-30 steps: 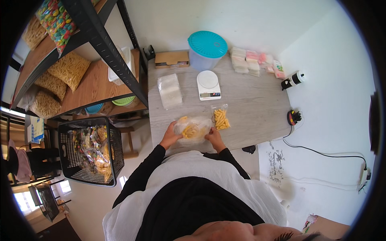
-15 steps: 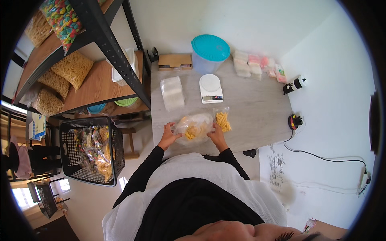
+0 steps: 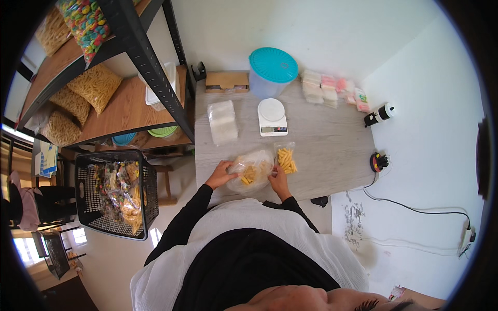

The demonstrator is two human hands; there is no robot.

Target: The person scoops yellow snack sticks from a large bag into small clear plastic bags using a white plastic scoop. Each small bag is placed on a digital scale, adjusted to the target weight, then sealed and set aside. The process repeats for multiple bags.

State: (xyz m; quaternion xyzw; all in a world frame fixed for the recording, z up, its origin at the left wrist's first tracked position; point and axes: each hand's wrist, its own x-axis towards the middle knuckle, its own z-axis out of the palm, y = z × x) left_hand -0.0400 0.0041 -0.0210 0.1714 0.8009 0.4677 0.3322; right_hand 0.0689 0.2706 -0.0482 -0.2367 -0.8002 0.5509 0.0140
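Both hands, left hand [image 3: 220, 175] and right hand [image 3: 277, 179], pinch the ends of a clear snack bag [image 3: 251, 170] on the table [image 3: 332, 150], probably closing it; next needs steady, even grip.

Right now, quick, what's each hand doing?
Left hand: gripping the clear bag of yellow snacks.
Right hand: gripping the same bag's other side.

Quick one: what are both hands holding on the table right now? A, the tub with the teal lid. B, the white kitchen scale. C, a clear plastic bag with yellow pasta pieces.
C: the left hand and right hand grip the clear bag of yellow pasta from either side.
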